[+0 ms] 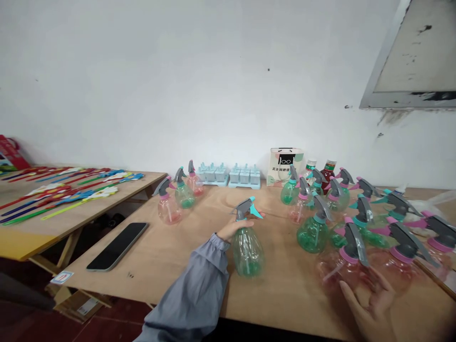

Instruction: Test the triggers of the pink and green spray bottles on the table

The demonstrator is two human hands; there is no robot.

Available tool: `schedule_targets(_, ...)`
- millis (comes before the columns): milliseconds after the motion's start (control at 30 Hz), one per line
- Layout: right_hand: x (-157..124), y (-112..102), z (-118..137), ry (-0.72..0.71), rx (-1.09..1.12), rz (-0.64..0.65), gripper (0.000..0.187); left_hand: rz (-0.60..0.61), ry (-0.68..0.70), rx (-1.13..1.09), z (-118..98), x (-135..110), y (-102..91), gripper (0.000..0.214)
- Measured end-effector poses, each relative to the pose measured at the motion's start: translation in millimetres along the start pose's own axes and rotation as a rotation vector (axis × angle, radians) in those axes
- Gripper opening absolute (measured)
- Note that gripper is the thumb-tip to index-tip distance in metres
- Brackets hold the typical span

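Near the middle of the table, I see the left hand point(235, 229) closed around the neck of a green spray bottle point(247, 254), which stands upright just under its grey trigger. Toward the near right corner, the right hand point(372, 306) lies with fingers spread, fingertips against a pink spray bottle point(342, 271) without clasping it. A cluster of bottles point(359, 213) crowds the right side behind it. A phone point(117, 246) lies flat by the left edge, three more bottles point(182, 194) stand near the far left corner, and blue moulds point(230, 175) and a box point(285, 166) line the far edge.
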State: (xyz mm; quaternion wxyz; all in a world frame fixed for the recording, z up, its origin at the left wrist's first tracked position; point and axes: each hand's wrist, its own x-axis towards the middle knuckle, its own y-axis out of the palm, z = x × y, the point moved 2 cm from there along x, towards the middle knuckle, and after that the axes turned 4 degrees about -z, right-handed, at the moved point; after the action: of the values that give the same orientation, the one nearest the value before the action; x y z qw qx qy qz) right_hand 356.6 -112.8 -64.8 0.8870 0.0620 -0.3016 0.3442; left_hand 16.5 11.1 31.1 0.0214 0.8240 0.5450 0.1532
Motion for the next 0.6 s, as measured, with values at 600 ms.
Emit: schedule_targets(600, -26.1, 64.2, 21.1, -0.105, 0.077, 0.322, 0.077, -0.029, 0.024, 0.086, -0.3, 0.3, -9.2, 0.026)
